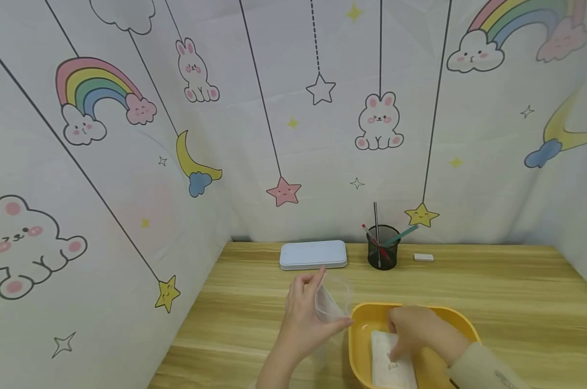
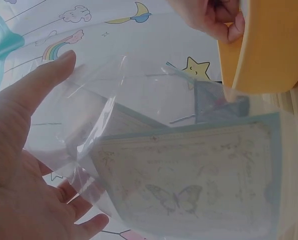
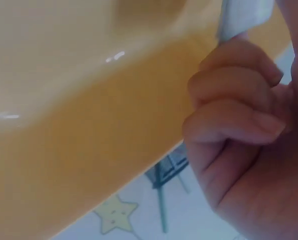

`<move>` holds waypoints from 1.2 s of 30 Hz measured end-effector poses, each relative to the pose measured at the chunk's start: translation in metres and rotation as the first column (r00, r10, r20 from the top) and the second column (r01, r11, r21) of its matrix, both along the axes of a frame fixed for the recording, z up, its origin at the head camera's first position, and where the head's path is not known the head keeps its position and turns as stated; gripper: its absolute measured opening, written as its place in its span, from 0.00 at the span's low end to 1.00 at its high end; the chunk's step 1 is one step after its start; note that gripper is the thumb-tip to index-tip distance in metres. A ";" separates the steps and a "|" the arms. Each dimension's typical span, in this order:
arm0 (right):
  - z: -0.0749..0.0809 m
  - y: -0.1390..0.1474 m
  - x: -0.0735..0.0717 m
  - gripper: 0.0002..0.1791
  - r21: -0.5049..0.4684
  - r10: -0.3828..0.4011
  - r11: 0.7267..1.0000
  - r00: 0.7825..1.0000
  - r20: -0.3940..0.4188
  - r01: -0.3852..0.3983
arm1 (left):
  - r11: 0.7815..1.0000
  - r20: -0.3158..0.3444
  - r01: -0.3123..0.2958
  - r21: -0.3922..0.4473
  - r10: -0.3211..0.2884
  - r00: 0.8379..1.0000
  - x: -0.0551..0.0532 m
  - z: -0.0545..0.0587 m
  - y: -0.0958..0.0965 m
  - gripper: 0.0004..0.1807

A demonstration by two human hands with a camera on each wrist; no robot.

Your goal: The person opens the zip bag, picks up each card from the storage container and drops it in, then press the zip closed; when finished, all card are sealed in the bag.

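Observation:
My left hand (image 1: 298,319) holds the mouth of a clear plastic bag (image 1: 336,297) apart between thumb and fingers, left of the yellow basin (image 1: 355,354). Through the bag in the left wrist view show flat pale packs (image 2: 224,185) with blue-green edges and a printed butterfly. My right hand (image 1: 415,329) reaches down into the basin, its thumb and fingers pinching a white flat pack (image 1: 386,373) with a small print. In the right wrist view a corner of the pack (image 3: 246,15) shows above the curled fingers (image 3: 234,85).
A pale pencil case (image 1: 313,255) lies at the back of the wooden table (image 1: 240,302). To its right stand a black mesh pen holder (image 1: 382,255) with several pens and a small white eraser (image 1: 423,257). A printed curtain (image 1: 245,135) hangs behind and at the sides.

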State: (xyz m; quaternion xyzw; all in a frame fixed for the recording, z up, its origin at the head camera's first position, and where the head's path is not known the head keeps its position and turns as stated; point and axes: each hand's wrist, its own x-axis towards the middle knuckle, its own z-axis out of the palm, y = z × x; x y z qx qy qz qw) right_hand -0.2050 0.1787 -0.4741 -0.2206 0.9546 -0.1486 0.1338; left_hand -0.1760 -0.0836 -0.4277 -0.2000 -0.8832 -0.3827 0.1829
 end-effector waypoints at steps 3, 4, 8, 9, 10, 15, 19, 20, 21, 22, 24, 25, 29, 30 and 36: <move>0.007 0.011 -0.008 0.18 -0.130 0.088 0.988 0.996 0.020 -0.085 | 1.000 -0.005 -0.002 -0.007 0.002 1.000 0.000 0.000 0.000 0.56; 0.009 0.014 -0.010 0.16 -0.162 0.114 0.981 0.993 0.031 -0.107 | 1.000 -0.006 -0.003 -0.010 0.003 1.000 0.000 0.000 0.000 0.56; 0.012 0.023 -0.016 0.13 -0.247 0.184 0.954 0.982 0.047 -0.167 | 1.000 -0.008 -0.009 -0.016 0.009 1.000 0.000 0.000 0.000 0.56; 0.013 0.024 -0.017 0.13 -0.263 0.196 0.949 0.980 0.048 -0.177 | 1.000 -0.008 -0.009 -0.016 0.009 1.000 0.000 0.000 0.001 0.56; 0.013 0.025 -0.018 0.12 -0.274 0.204 0.944 0.978 0.049 -0.183 | 1.000 -0.008 -0.009 -0.017 0.009 1.000 0.000 0.000 0.001 0.56; 0.015 0.031 -0.022 0.13 -0.297 0.182 0.939 0.983 0.007 -0.171 | 1.000 -0.009 -0.006 -0.024 0.006 1.000 0.000 0.001 0.002 0.56; 0.020 0.034 -0.023 0.14 -0.292 0.115 0.949 0.993 -0.035 -0.120 | 1.000 0.000 -0.008 -0.027 0.008 1.000 0.000 0.002 0.002 0.56; 0.021 0.035 -0.023 0.14 -0.293 0.101 0.950 0.994 -0.045 -0.110 | 1.000 0.002 -0.008 -0.026 0.009 1.000 0.000 0.002 0.002 0.56; 0.021 0.035 -0.023 0.14 -0.298 0.092 0.949 0.994 -0.051 -0.103 | 1.000 0.003 -0.009 -0.026 0.009 1.000 0.000 0.002 0.002 0.56; 0.022 0.036 -0.024 0.14 -0.305 0.085 0.947 0.995 -0.057 -0.098 | 1.000 0.005 -0.009 -0.024 0.009 1.000 0.001 0.002 0.002 0.56; 0.024 0.038 -0.024 0.15 -0.318 0.085 0.943 0.995 -0.057 -0.099 | 1.000 0.004 -0.007 -0.021 0.007 1.000 0.000 0.003 0.003 0.56; 0.024 0.039 -0.024 0.15 -0.328 0.094 0.939 0.994 -0.054 -0.106 | 1.000 0.005 -0.006 -0.018 0.006 1.000 0.000 0.003 0.003 0.56; 0.028 0.044 -0.024 0.17 -0.355 0.107 0.929 0.994 -0.017 -0.105 | 1.000 0.001 -0.006 -0.015 0.006 1.000 0.000 0.003 0.002 0.56; 0.029 0.045 -0.024 0.17 -0.357 0.100 0.929 0.995 -0.012 -0.098 | 1.000 0.000 -0.006 -0.015 0.006 1.000 0.000 0.002 0.002 0.56; 0.043 0.051 -0.024 0.14 -0.369 -0.026 0.929 0.999 -0.023 0.016 | 1.000 -0.006 -0.001 -0.015 0.001 1.000 0.000 0.001 0.000 0.56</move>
